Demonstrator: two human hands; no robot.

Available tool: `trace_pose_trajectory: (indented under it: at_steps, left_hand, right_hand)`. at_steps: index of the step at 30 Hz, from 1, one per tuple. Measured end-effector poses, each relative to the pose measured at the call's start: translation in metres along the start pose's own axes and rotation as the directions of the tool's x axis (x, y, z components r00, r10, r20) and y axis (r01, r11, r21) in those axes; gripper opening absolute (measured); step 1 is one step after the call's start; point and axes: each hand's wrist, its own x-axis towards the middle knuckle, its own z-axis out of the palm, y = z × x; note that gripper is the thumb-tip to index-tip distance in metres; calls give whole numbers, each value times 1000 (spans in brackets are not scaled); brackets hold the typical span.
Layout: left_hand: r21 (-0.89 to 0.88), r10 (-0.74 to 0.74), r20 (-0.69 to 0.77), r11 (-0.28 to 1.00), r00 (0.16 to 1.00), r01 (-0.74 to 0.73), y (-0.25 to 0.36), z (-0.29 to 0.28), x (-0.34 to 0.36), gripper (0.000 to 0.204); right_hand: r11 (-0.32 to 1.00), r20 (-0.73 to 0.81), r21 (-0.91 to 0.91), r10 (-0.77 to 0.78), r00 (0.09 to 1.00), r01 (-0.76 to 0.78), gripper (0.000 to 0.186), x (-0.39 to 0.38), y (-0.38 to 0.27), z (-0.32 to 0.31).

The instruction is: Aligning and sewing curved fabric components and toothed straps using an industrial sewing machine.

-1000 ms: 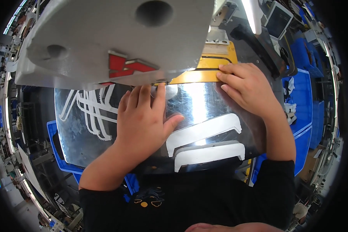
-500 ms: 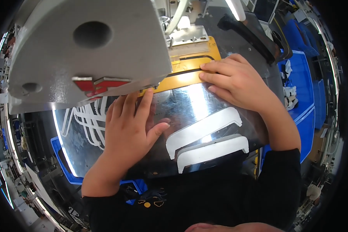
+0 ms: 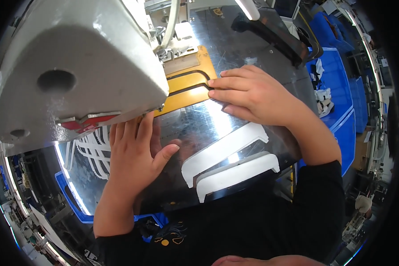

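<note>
Both unclenched, our left hand (image 3: 132, 153) reaches the yellow plate (image 3: 182, 99) at seven o'clock, our right hand (image 3: 257, 95) touching three o'clock.

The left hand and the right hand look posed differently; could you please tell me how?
The left hand points its fingers toward the machine head; the right hand points its fingers leftward. The left hand's thumb spreads wide, while the right hand's thumb lies closer to its fingers. Some left hand fingertips are hidden by the machine head; the right hand's fingertips show at the yellow plate. Both are bare.
</note>
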Motion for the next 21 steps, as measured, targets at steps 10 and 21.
trace_pose_trajectory:
  at_steps: [10, 21]
  left_hand:
    - [-16, -9, 3, 1000, 1000, 9, -1, -3, 2, 95]
    - [11, -27, 16, 1000, 999, 27, 1, -4, 2, 96]
  right_hand:
    - [1000, 61, -6, -1, 998, 2, 34, -6, 10, 1]
    - [1000, 46, 19, 10, 999, -11, 31, -6, 10, 4]
